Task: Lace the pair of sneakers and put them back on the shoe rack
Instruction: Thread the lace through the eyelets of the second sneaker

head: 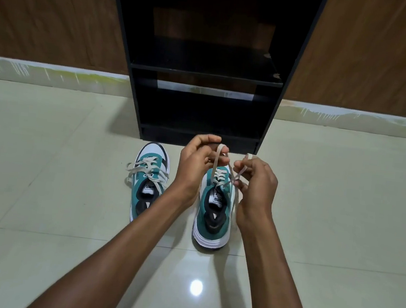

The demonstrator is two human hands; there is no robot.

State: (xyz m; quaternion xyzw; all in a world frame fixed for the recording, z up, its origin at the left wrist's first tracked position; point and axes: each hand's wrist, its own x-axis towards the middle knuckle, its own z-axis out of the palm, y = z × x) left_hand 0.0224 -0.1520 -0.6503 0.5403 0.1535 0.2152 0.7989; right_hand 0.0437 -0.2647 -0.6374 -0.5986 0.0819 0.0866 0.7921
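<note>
The right sneaker (pixel 213 205) stands on the floor (pixel 41 186), toe toward the shoe rack (pixel 207 60), heel toward the person. Its beige lace (pixel 217 159) rises from the top eyelets in two strands that cross just above the tongue. The left hand (pixel 197 163) pinches one strand, which arches as a loop over its fingertips; the right hand (pixel 256 185) pinches the other strand, whose end curls over its forefinger. Both hands are closed on the lace and hover over the shoe's front half, hiding its toe.

The left sneaker (pixel 149 180) sits beside it, parallel, apart by a narrow strip of tile that the left forearm crosses. Its lace (pixel 144 171) is threaded but loose, the ends splayed to either side.

The black rack stands just beyond both toes, against a wood-panelled wall (pixel 49 9). Its shelves are open-fronted; the lower shelf edge lies close above the floor, the middle shelf edge (pixel 206 75) shows chipped spots at its right end. Pale glossy tile spreads wide and bare left, right and toward the person.
</note>
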